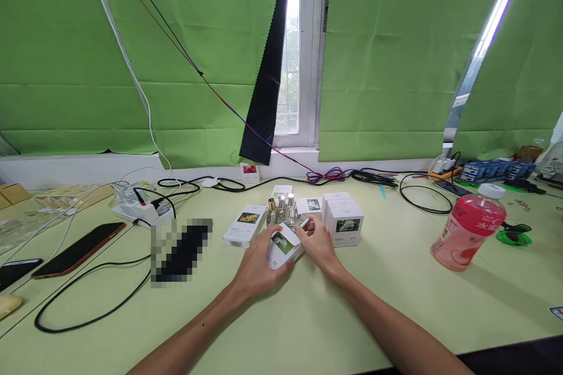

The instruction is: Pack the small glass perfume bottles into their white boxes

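My left hand is wrapped round a small white box with a white-flower picture, held tilted above the table. At the box's upper right end, my right hand pinches a small perfume bottle with a silver cap; whether the bottle is partly inside the box I cannot tell. Just behind stand several small glass bottles, one with a gold cap. A white box with a yellow-flower picture lies left of them. White boxes stand at the right, beside my right hand.
A pink drink bottle stands at the right. Phones, a power strip and a looping black cable lie on the left. Coiled cables run along the back by the green curtains. Blue packs sit at the back right.
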